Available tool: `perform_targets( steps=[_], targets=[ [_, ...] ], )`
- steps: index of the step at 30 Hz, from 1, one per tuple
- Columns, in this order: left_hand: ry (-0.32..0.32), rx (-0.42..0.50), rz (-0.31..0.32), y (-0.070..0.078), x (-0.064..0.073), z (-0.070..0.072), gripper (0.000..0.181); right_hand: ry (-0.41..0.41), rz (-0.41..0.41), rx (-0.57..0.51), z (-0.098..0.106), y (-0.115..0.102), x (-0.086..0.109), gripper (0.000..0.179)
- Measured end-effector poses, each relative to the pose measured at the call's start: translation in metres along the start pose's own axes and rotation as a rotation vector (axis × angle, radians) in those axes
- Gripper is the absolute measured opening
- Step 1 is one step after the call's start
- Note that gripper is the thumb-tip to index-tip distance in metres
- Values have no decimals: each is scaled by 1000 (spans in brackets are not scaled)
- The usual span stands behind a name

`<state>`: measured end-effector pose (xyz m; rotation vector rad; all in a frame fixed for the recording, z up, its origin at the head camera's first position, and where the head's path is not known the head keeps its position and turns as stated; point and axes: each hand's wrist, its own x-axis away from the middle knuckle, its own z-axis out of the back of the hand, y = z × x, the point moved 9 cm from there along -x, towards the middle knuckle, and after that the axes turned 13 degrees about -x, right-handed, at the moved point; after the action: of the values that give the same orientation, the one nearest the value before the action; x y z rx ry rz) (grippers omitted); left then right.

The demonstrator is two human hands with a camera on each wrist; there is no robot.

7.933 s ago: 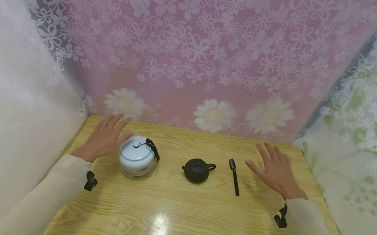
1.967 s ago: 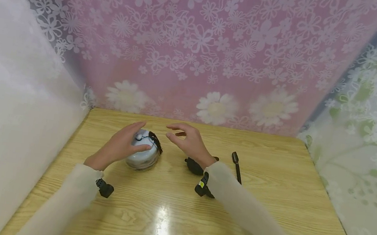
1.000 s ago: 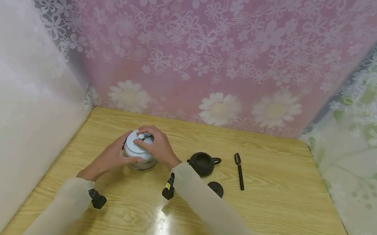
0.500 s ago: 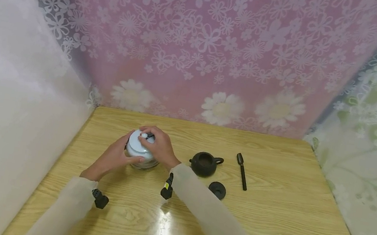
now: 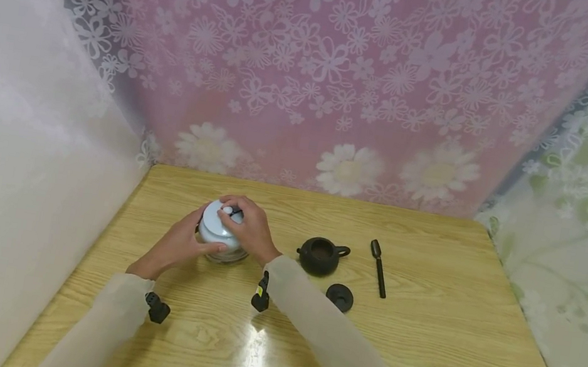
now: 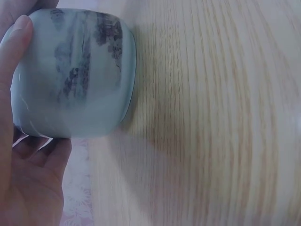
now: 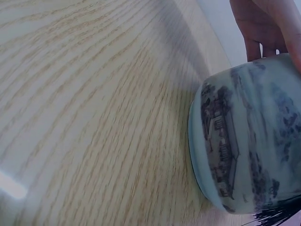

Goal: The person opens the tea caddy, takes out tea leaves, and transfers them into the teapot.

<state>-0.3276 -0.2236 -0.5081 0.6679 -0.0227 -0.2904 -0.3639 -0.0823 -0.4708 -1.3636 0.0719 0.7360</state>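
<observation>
A pale, round porcelain jar painted with a dark landscape stands on the table at the left. My left hand grips its side, the thumb along the near face and the fingers round behind. The jar's lid sits on top. With thumb and fingers, my right hand pinches the lid at its knob, covering part of it. A black tassel hangs beside the jar in the right wrist view. Right of my hands is a dark teapot, its mouth uncovered.
The teapot's round lid lies on the wooden table just in front of the pot. A slim black scoop lies further right. Floral curtains enclose the table's back and sides.
Since the earliest frame, the teapot's lid has come off onto the table and both hands have moved to the jar. Over the last second, the hands have kept their hold with little movement.
</observation>
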Motion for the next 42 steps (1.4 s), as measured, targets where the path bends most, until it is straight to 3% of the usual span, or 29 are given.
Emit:
perform_targets(
  steps=[9, 16, 20, 28, 36, 42],
  targets=[
    [-12, 29, -3, 0, 0, 0, 111, 23, 11, -86, 1, -2, 1, 16],
    [-9, 34, -1, -4, -1, 1, 111, 72, -6, -219, 4, -1, -4, 13],
    [-23, 47, 1, -4, 0, -2, 109, 9, 4, -184, 6, -4, -4, 12],
    [-15, 61, 25, -10, 0, -3, 113, -76, -55, -109, 15, -6, -5, 24],
    [1, 63, 24, -11, -2, -2, 113, -31, -63, -181, 35, -37, -1, 24],
    [-9, 18, 59, -16, 0, -2, 123, -20, -103, -160, 57, -52, 20, 24]
  ],
)
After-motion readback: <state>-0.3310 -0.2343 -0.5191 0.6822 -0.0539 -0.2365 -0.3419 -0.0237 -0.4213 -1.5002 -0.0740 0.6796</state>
